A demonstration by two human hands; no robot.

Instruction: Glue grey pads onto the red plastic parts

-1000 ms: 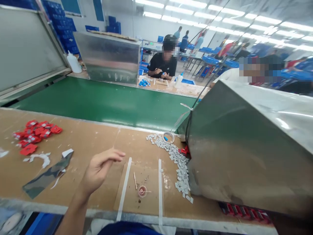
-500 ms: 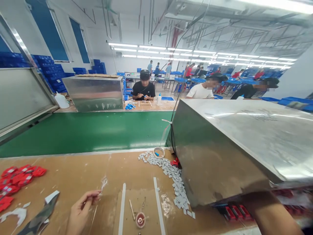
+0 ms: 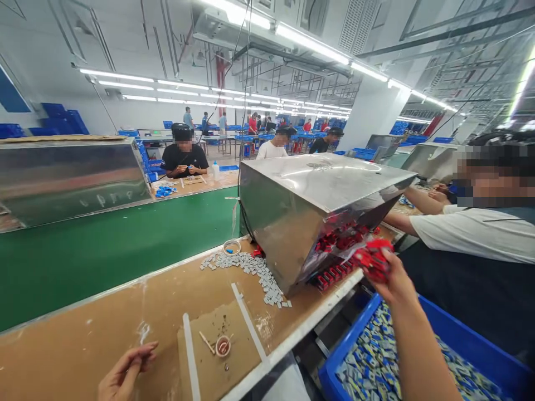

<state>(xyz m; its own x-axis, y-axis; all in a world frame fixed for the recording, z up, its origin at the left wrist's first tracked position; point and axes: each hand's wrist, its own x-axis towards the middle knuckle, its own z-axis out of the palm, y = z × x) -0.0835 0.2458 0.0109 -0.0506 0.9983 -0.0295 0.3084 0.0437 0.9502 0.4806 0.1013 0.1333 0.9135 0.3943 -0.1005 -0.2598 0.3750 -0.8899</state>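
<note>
My right hand [image 3: 395,278] is closed around a bunch of red plastic parts [image 3: 373,260], held up in front of the open side of the metal box [image 3: 288,239]. More red parts [image 3: 340,236] are heaped inside that box, and a row of them [image 3: 334,274] lies along its lower edge. My left hand [image 3: 125,372] rests low over the brown tabletop with loosely curled fingers and nothing visible in them. To its right, a small cup [image 3: 223,346] of reddish liquid with a thin stick in it stands on a cardboard piece [image 3: 242,365] between white tape strips.
Grey flat pieces [image 3: 251,267] are scattered beside the box, near a tape roll [image 3: 232,247]. A blue bin [image 3: 334,367] full of small parts stands below the table edge. A co-worker's white sleeve [image 3: 463,231] is close at right. A green belt [image 3: 104,245] runs behind the table.
The view has swung right. My right hand, whose fingers were hidden by the metal box, has come out into view holding red parts. My left hand remains over the tabletop.
</note>
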